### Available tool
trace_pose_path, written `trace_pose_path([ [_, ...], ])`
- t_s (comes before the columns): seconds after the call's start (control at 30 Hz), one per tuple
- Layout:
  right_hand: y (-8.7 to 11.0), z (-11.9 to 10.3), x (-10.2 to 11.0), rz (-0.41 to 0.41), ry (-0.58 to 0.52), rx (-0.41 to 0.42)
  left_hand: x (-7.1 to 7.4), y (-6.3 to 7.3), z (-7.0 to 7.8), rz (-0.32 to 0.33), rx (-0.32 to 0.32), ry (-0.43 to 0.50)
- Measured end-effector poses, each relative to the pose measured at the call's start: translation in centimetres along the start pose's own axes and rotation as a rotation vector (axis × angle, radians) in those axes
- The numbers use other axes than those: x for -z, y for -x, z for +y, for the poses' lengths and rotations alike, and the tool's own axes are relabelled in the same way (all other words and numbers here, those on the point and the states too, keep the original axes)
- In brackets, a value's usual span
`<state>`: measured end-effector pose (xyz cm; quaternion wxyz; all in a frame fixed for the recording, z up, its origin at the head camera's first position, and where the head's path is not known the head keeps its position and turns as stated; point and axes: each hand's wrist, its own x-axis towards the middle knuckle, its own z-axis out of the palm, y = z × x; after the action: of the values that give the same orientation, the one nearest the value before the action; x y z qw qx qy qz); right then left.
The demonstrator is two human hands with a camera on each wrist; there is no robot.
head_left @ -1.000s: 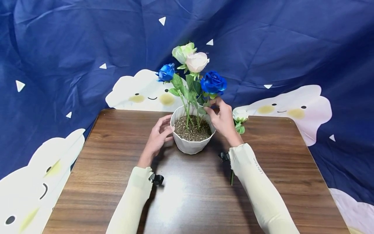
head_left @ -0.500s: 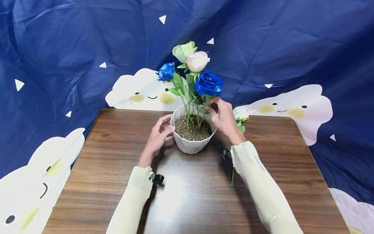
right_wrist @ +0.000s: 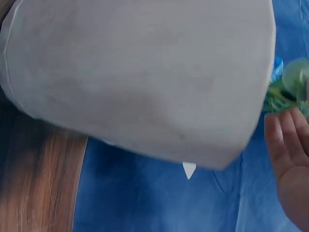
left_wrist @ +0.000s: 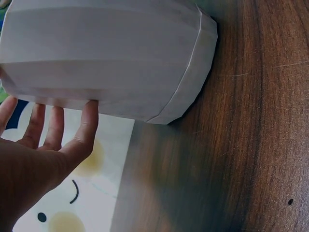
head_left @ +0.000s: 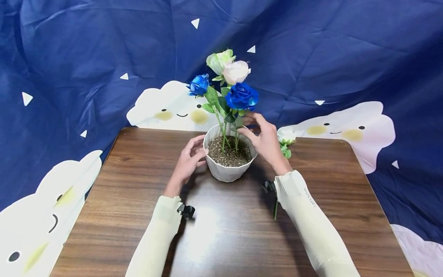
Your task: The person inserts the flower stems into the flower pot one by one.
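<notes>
A white flower pot filled with dark soil stands upright on the table. Rising from it are a large blue rose, a smaller blue rose, a pale pink rose and a greenish-white rose. My left hand rests against the pot's left side; in the left wrist view, fingertips touch its wall and the thumb is mostly out of frame. My right hand is beside the large blue rose's stem and leaves, thumb and fingers spread apart. Its fingers look straight in the right wrist view.
Another white rose lies on the wooden table to the right, partly hidden beneath my right arm, its green stem showing below. Behind the table hangs a dark blue cloth with clouds and triangles.
The large blue rose has shifted left, closer to the other flowers. My right hand, which pinched it below the bloom, has loosened its fingers. The left hand stays at the pot.
</notes>
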<state>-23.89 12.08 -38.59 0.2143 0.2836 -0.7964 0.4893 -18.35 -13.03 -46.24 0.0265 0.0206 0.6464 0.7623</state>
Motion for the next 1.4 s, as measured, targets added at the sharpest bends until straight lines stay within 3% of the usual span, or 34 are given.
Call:
trace_pose_path([
  [0.27, 0.6, 0.6, 2.4, 0.093, -0.079, -0.074, -0.2, -0.2, 0.1, 0.002, 0.001, -0.002],
  [0.47, 2.1, -0.9, 3.7, 0.136, -0.076, -0.154, -0.1, -0.3, 0.0, 0.004, 0.008, -0.011],
  [1.0, 4.8, 1.1, 4.7, 0.257, -0.134, -0.305, 0.1, 0.1, -0.1, 0.004, 0.006, -0.003],
  [1.2, 5.6, 3.2, 5.0, 0.295, -0.259, -0.311, 0.0, 0.1, -0.1, 0.002, 0.004, -0.006],
  [1.4, 6.6, 6.4, 5.3, 0.358, -0.358, -0.390, -0.1, 0.1, 0.0, -0.003, -0.002, -0.001],
])
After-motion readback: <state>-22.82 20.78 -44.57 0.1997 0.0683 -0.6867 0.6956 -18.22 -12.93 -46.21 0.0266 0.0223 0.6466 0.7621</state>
